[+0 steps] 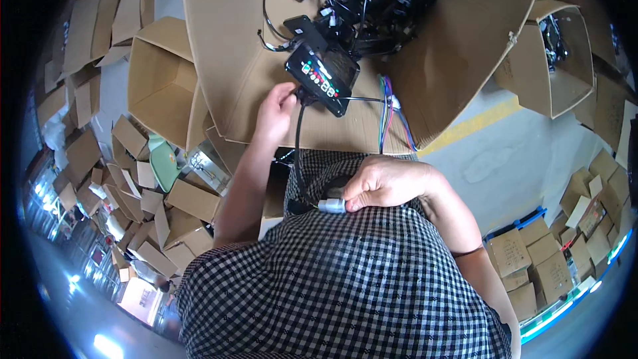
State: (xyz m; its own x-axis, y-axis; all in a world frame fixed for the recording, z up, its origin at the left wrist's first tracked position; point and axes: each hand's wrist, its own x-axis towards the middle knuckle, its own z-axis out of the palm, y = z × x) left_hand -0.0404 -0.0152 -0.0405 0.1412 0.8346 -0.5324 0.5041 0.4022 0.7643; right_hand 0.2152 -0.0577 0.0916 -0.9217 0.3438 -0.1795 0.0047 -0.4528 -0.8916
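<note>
A black instrument display (pixel 322 80) shows a lit screen with coloured icons. It lies tilted over the cardboard in front of me. My left hand (pixel 274 116) is closed at its lower left edge, with the fingertips partly hidden there. A black cable (pixel 298 146) runs from the display down toward my body. It ends at a pale grey connector plug (pixel 332 206), which my right hand (pixel 385 185) pinches between thumb and fingers close to my checked apron. Another dark lead goes right from the display to a white connector (pixel 395 102) with several coloured wires (pixel 384 123).
A large cardboard box (pixel 458 46) holds a heap of black display units and cables (pixel 372 6) at its far side. An open carton (pixel 163 80) stands left. Another carton (pixel 571 86) with dark parts stands right. Flattened cardboard covers the left floor; stacked boxes (pixel 531 259) stand at lower right.
</note>
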